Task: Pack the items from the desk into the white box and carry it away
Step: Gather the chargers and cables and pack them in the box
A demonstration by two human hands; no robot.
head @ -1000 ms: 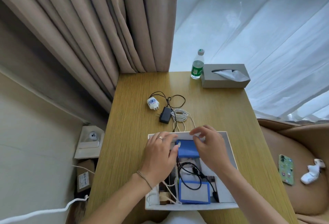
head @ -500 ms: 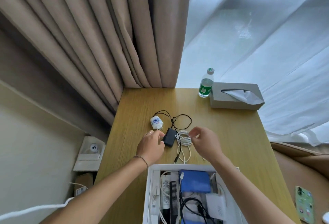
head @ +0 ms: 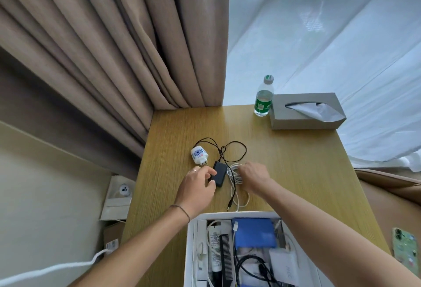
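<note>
The white box sits at the desk's near edge, holding a blue case, a black comb, a tube, cables and a white power bank. Beyond it on the desk lie a black adapter, a white plug joined by a black cable, and a coiled white cable. My left hand pinches the near left end of the black adapter. My right hand rests on the white cable coil with fingers curled over it.
A green-labelled water bottle and a grey tissue box stand at the desk's far right. Beige curtains hang behind the desk. A phone lies on a brown seat at the right. A wall socket is left, below the desk.
Both hands left the box and reached forward to the desk items. The left hand closed on the black adapter, the right came down on the white cable coil.
</note>
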